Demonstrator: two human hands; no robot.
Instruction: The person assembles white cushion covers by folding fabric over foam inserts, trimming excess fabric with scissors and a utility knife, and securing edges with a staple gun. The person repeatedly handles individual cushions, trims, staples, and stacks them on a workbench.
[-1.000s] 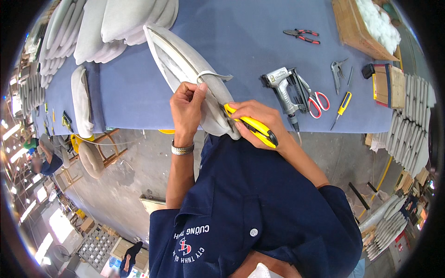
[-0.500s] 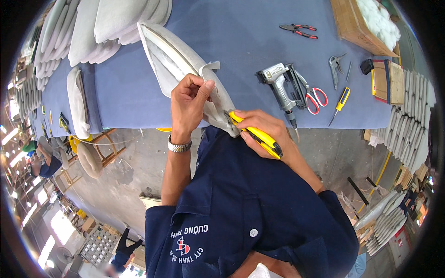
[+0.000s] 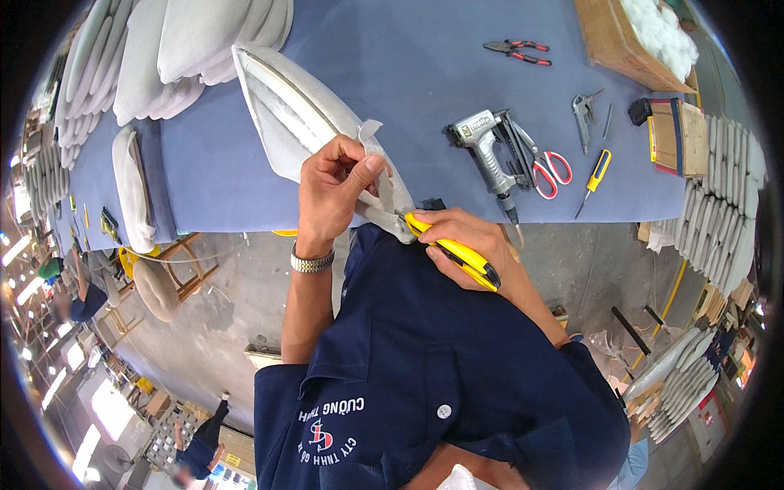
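A grey fabric-covered cushion panel (image 3: 318, 90) lies slanted over the near table edge, its lower end against my shirt. My left hand (image 3: 335, 184) pinches a loose strip of the grey fabric (image 3: 371, 139) at the panel's lower part; the strip's end curls up above my fingers. In my right hand (image 3: 474, 237) is a yellow utility knife (image 3: 453, 249), fingers wrapped round its handle. The knife's tip meets the fabric near the panel's lower end, to the right of my left hand.
On the blue table (image 3: 392, 73) to the right lie a staple gun (image 3: 494, 147), red-handled scissors (image 3: 553, 171), a yellow screwdriver (image 3: 599, 175), pliers (image 3: 518, 51) and an air blow gun (image 3: 585, 118). A carton of white stuffing (image 3: 629, 49) stands behind. Grey cushions (image 3: 204, 37) are stacked far left.
The view has shifted slightly, so the table things sit a little further left. Both hands keep their grips, and the knife tip stays near the panel's lower end.
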